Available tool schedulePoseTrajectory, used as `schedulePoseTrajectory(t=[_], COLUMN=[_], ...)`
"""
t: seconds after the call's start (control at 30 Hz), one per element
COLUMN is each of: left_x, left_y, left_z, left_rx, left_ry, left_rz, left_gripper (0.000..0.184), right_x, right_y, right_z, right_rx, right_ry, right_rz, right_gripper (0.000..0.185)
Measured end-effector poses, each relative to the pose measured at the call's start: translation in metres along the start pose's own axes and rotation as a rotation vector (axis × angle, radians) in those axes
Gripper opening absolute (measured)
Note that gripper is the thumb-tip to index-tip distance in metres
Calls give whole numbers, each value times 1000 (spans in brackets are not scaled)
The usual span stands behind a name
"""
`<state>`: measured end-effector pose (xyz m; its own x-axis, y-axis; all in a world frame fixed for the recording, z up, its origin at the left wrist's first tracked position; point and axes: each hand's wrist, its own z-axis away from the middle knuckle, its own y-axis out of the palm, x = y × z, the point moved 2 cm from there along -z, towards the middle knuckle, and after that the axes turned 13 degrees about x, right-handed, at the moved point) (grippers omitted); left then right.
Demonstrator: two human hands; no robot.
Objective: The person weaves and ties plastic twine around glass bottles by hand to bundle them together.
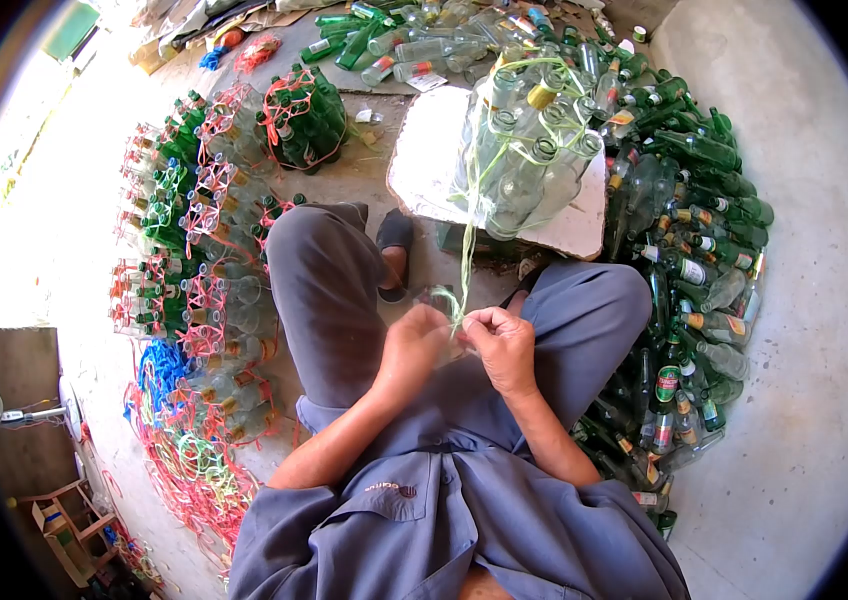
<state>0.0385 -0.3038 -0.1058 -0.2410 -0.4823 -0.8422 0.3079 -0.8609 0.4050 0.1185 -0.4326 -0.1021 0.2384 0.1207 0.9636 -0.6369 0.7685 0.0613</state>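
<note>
Nearest first: both hands just below centre, working the loose end of a pale green cord (468,240). Right hand (506,352): thumb and forefinger pinched together on the cord. Left hand (416,345): right at the same end, but motion-blurred, so can't tell if its fingers are clamped or only brushing. Step in hand looks like knotting or twisting off that end; next move probably calls for holding the pinch and drawing the strands snug without tipping the glass. Cord runs up toward 12, fairly straight, frayed at the hand end, to the bundle (519,185) at 1 o'clock, which stands on the white worktop (419,150). Bundle: clear bottles, roughly upright, packed side by side, necks up, cord looped around and between the necks; a gold neck label on one. Cord looks thin, flat, a bit stringy. Further out: string tangle (199,470), mostly red, at 8; red-tied bundles (159,215), 9 to 10; dark green bundle (309,120) at 11; bottle pile (694,270), mostly lying, around 3. Farthest, loose bottles (414,45) near 12.
</note>
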Motion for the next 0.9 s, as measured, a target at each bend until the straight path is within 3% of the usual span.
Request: schedulePoseTrajectory(t=[0.17,0.27,0.67,0.9], left_x=[-4,-11,5,8], left_y=[3,7,-1,-1], left_z=[0,2,-1,-1], left_rx=[-6,-15,-28,21], left_ry=[-37,-66,-6,88], left_rz=[81,94,-142,-170], left_gripper=[5,5,4,4], right_x=[-13,-13,-7,-4], right_y=[1,1,-6,-5], right_z=[-3,-4,-4,-3], right_rx=[-17,-1,150,115], right_ry=[96,145,-20,-23], right_rz=[-344,-347,-9,67], right_gripper=[9,10,10,9])
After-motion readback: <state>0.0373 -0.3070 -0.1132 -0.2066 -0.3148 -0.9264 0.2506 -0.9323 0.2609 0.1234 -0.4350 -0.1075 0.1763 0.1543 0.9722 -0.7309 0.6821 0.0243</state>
